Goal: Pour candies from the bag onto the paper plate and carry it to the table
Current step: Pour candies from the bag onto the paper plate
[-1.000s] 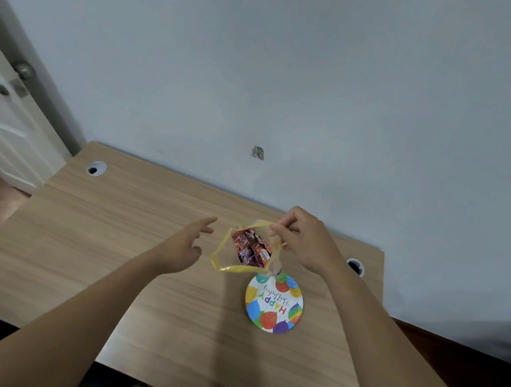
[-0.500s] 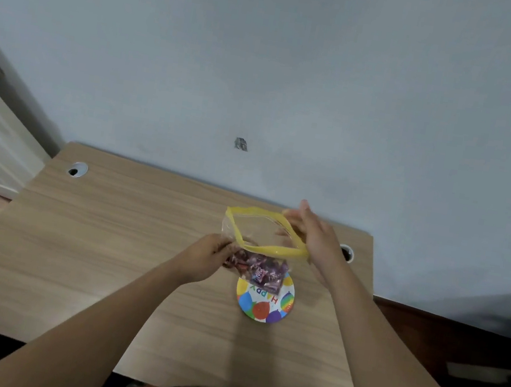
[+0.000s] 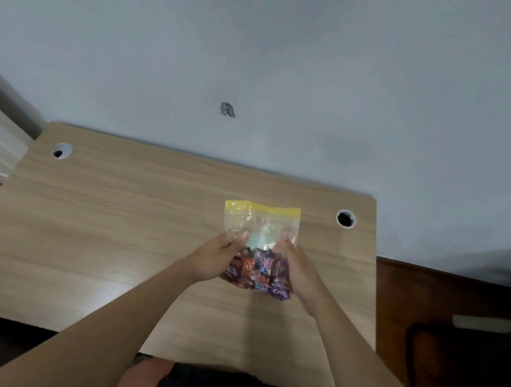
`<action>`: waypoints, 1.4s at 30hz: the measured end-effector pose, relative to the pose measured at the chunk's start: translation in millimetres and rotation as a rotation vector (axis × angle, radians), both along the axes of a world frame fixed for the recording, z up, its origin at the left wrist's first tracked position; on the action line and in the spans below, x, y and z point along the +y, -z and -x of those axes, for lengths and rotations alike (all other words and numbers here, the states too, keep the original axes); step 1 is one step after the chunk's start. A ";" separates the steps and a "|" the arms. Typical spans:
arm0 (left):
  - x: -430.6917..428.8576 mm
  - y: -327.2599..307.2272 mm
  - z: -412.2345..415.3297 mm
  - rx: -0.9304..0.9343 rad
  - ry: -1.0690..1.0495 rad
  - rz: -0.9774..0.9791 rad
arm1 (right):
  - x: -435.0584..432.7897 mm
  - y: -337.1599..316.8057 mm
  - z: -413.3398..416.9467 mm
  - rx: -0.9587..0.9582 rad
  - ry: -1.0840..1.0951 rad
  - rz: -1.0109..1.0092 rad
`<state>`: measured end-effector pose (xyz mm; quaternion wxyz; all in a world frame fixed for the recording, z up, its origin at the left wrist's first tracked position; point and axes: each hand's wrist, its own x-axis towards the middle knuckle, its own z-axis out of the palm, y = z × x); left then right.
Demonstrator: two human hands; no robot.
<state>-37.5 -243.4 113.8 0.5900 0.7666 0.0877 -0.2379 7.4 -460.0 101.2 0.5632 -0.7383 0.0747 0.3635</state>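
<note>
The bag (image 3: 257, 246) is the landmark here. Nearest to the camera, two bare forearms come up from the bottom edge and meet at the bag. The left hand (image 3: 214, 258) closes on the left side of the bag, with its fingers pressed into the plastic. The right hand (image 3: 296, 274) closes on the right side in the same way. So the bag sits between the two hands, and both grip it around its middle height.

Below the grips, at the near end of the bag, the candies (image 3: 260, 275) are gathered in a heap of red and purple wrappers. There is print on the wrappers, but it is too blurred to read.

The long axis of the bag runs away from the person. Its yellow zip strip (image 3: 262, 208) is at the far end, pointing toward the wall (image 3: 269, 46). The part above the grips is clear plastic, and something pale green shows through it.

The bag is over the wooden desk (image 3: 108, 237); whether it touches the desk I cannot tell. One cable hole (image 3: 345, 219) lies to the right of the zip strip, and another cable hole (image 3: 62, 151) is far to the left of the bag.
</note>
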 end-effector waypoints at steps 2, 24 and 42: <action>-8.3 11.1 0.7 0.054 0.013 -0.036 | -2.4 8.0 10.2 -0.032 -0.053 0.085; -49.1 98.5 37.9 0.302 0.013 -0.184 | -28.7 93.9 58.4 0.003 -0.032 0.264; -52.2 119.9 53.4 0.429 -0.082 -0.118 | -39.1 123.2 59.8 0.059 -0.110 0.310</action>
